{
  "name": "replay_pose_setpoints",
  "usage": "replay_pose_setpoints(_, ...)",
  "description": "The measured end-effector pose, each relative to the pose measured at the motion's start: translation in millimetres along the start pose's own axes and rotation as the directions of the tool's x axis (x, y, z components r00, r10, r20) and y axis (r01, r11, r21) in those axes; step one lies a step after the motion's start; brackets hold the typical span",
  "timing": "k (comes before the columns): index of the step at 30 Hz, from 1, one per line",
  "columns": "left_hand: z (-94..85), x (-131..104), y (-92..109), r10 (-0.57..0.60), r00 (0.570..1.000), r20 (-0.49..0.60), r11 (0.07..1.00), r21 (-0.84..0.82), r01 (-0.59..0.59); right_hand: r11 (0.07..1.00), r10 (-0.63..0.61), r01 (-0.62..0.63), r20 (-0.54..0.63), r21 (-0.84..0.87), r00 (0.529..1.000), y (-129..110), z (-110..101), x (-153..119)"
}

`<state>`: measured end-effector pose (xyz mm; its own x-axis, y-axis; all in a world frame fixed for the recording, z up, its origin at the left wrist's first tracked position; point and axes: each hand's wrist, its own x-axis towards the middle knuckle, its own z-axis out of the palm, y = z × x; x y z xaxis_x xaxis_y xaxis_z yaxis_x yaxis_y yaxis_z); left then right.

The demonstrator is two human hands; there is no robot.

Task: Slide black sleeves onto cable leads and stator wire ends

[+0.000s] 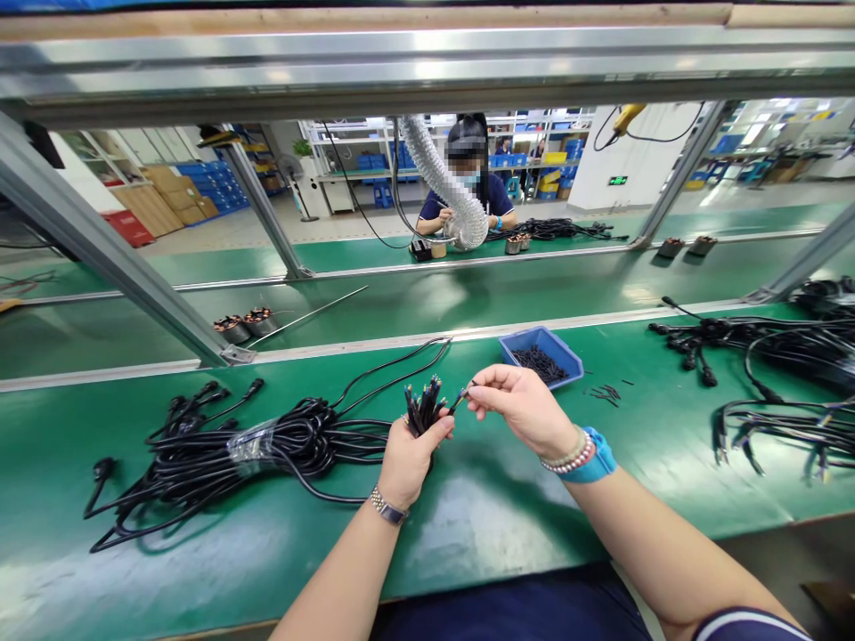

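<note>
My left hand [411, 454] is wrapped round the ends of a bundle of black cables, whose coloured wire tips [424, 401] point up. The rest of the cable bundle [294, 441], bound with clear wrap, lies on the green bench to the left. My right hand [511, 401] pinches at the tip of one cable's thin wires, just right of the bundle; anything small between its fingertips is too tiny to make out. Behind that hand sits a blue bin [567, 359] of short black tubes [540, 362].
Loose black tubes [606, 393] lie right of the bin. More black cables [788, 356] cover the bench's right side. Beyond the metal rail [374, 343] are copper-wound parts [260, 320]. A person [498, 191] sits opposite, behind a hanging flexible duct [434, 169].
</note>
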<state>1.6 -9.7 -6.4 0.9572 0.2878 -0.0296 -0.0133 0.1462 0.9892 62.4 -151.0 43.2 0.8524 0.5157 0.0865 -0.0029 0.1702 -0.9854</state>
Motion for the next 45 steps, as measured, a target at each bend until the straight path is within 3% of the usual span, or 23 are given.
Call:
replay_pose_setpoints(6, 1.0, -0.8, 0.1, 0.010, 1.000, -0.017, 1.000, -0.003, -0.010, 0.995, 0.032, -0.032, -0.002, -0.100, 0.999, 7.5, 4.2, -3.3)
replay_pose_setpoints(12, -3.2, 1.5, 0.5, 0.001, 0.997, 0.075, 0.998, -0.069, 0.004, 0.970, -0.112, 0.105, -0.019, -0.220, 0.993, 3.6, -2.6, -2.0)
replay_pose_setpoints(17, -8.2, 3.7, -1.4, 0.003, 0.991, 0.135, 0.993, -0.114, 0.013, 0.994, -0.106, 0.105, -0.036, -0.021, 0.994, 4.9, 0.9, 5.3)
replay_pose_setpoints(21, -8.8, 3.6, -0.9, -0.012, 0.990, 0.142, 0.992, -0.123, 0.030, 0.992, -0.107, 0.104, 0.038, 0.071, 0.994, 4.5, 0.5, 8.3)
replay_pose_setpoints(29, -8.4, 2.4, 1.8, -0.040, 0.988, 0.148, 0.993, -0.104, 0.056, 0.992, -0.118, 0.123, 0.098, -0.042, 0.988, -2.4, -4.4, 7.5)
replay_pose_setpoints(34, -9.1, 2.6, 1.7, -0.047, 0.985, 0.166, 0.993, -0.102, 0.064, 0.976, -0.049, 0.089, 0.197, -0.198, 0.979, -2.5, -9.1, 9.5)
replay_pose_setpoints(40, -7.6, 1.4, 4.0, -0.040, 0.964, 0.261, 0.997, -0.055, 0.056, 0.912, 0.024, 0.143, 0.397, -0.385, 0.918, -10.4, -16.9, 6.9)
replay_pose_setpoints(43, -5.7, -2.8, 10.6, 0.031, 0.923, 0.383, 0.995, 0.079, -0.066, 0.891, 0.092, 0.191, 0.574, -0.413, 0.814, -12.7, -31.1, 19.6)
replay_pose_setpoints(45, -5.4, -6.1, 14.8, 0.091, 0.886, 0.455, 0.969, 0.166, -0.185, 0.853, 0.160, 0.184, 0.580, -0.489, 0.799, -3.1, -35.1, 38.5)
